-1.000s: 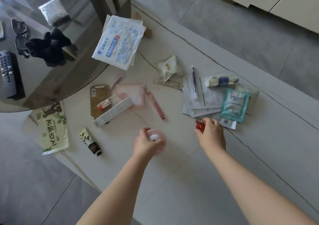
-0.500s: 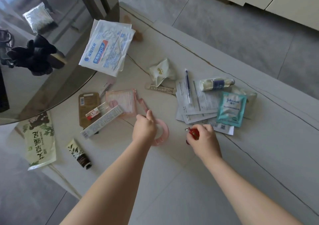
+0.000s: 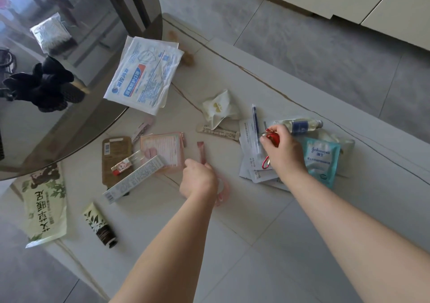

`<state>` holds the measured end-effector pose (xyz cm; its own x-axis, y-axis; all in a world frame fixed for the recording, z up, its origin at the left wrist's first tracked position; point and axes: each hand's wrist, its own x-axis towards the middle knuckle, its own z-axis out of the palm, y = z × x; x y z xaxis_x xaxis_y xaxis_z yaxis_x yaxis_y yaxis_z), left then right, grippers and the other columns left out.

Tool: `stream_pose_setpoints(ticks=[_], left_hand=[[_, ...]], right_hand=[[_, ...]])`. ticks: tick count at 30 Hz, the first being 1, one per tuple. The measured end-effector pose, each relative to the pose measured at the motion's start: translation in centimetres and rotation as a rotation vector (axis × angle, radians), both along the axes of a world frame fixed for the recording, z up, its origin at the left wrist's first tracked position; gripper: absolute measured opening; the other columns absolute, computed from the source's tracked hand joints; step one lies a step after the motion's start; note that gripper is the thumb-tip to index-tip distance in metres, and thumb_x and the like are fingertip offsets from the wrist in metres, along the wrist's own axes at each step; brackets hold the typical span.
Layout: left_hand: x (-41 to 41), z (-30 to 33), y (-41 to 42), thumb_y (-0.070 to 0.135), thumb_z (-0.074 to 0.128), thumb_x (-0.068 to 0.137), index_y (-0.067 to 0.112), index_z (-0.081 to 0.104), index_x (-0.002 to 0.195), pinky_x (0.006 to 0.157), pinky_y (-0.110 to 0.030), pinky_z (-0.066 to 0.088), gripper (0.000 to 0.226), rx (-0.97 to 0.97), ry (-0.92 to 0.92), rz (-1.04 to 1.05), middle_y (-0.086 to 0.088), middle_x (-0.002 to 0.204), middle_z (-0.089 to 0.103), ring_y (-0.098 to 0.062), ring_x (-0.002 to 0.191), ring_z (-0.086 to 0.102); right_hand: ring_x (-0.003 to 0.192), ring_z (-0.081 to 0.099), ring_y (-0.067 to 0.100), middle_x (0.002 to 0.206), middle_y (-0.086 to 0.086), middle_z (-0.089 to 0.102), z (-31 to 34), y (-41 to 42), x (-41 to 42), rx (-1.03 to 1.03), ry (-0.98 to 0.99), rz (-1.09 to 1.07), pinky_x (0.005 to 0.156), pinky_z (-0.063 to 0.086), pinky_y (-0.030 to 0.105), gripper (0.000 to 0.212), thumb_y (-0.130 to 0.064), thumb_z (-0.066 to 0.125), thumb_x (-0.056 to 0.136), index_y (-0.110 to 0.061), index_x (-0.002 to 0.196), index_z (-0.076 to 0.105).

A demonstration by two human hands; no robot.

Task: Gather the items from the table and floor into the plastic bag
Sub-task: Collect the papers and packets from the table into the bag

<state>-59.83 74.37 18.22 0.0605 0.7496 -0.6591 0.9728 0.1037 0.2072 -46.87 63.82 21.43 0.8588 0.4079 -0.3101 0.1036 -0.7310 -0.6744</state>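
Several small items lie scattered on the pale floor. My left hand (image 3: 199,179) grips a pink tape roll (image 3: 223,190) and closes on the lower end of a pink stick sachet (image 3: 201,152). My right hand (image 3: 282,149) holds a small red keychain (image 3: 272,137) with a red clip (image 3: 266,163) dangling below it, over a pile of paper slips (image 3: 247,137) with a blue pen (image 3: 256,122). A small bottle (image 3: 300,125) and a teal Johnson's sachet (image 3: 322,160) lie to the right. No plastic bag is in sight.
A round glass table (image 3: 76,107) stands at upper left with a mask packet (image 3: 144,74) over its edge and a black scrunchie (image 3: 46,85). On the floor: a green pouch (image 3: 44,205), a hand-cream tube (image 3: 97,224), a long box (image 3: 135,178), a pink card (image 3: 165,150).
My right hand rose and moved forward over the paper pile, carrying the red keychain. My left hand slid forward with the tape roll to the pink stick sachet.
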Motion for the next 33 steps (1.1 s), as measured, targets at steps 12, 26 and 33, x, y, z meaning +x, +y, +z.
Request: stream_pose_setpoints(ticks=[12, 26, 33], left_hand=[[-0.7, -1.2, 0.1, 0.034, 0.037, 0.096, 0.011, 0.054, 0.110, 0.078, -0.033, 0.041, 0.031, 0.052, 0.015, -0.107, -0.010, 0.116, 0.060, -0.031, 0.108, 0.058], [-6.9, 8.3, -1.2, 0.028, 0.047, 0.093, 0.012, 0.055, 0.080, 0.069, -0.028, 0.039, 0.022, -0.188, -0.299, 0.175, -0.002, 0.073, 0.056, -0.026, 0.078, 0.054], [-10.9, 18.7, -3.1, 0.037, 0.047, 0.096, 0.007, 0.061, 0.074, 0.083, -0.035, 0.048, 0.039, -0.255, -0.411, 0.359, -0.014, 0.084, 0.061, -0.032, 0.086, 0.060]], right_hand=[[0.098, 0.057, 0.028, 0.112, 0.008, 0.058, -3.1, 2.6, -0.3, -0.322, 0.003, -0.026, 0.074, 0.046, 0.036, 0.027, -0.023, 0.056, 0.091, -0.012, 0.114, 0.048], [0.066, 0.046, 0.017, 0.075, 0.002, 0.053, 7.5, -0.8, -5.6, -0.092, 0.338, 0.179, 0.058, 0.036, 0.027, 0.015, -0.025, 0.058, 0.087, -0.010, 0.088, 0.058], [0.075, 0.054, 0.022, 0.084, 0.011, 0.055, 16.8, -1.6, -9.6, 0.112, 0.531, 0.211, 0.065, 0.058, 0.035, 0.004, -0.015, 0.058, 0.090, -0.011, 0.090, 0.057]])
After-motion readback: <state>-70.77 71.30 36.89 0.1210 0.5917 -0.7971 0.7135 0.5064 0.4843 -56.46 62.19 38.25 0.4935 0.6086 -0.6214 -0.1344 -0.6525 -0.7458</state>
